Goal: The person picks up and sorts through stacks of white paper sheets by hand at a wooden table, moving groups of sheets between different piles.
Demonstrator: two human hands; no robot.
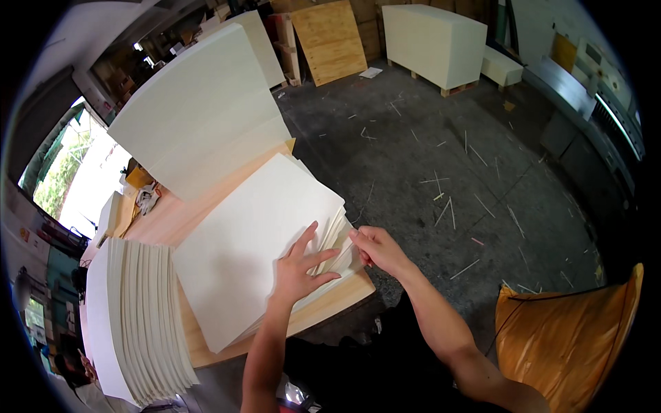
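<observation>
One fanned stack of white rectangular card sheets (241,234) lies on the pale wooden bench (344,292). My left hand (303,265) is flat on top, fingers spread; my right hand (375,248) looks pinched on the edge. Probably light singly, heavy together, bendy, slidy, easily creased; I'd grip edges only.

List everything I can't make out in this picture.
All in the head view:
- Sheet count in the flat white paper stack: edges too fine.
- Paper surface beneath the bare left hand: covered by that hand.
- Fingertip contact of the bare right hand: hidden by its curled fingers.
- Lower end of the crinkled orange sheeting: cut off by the bottom edge.
</observation>
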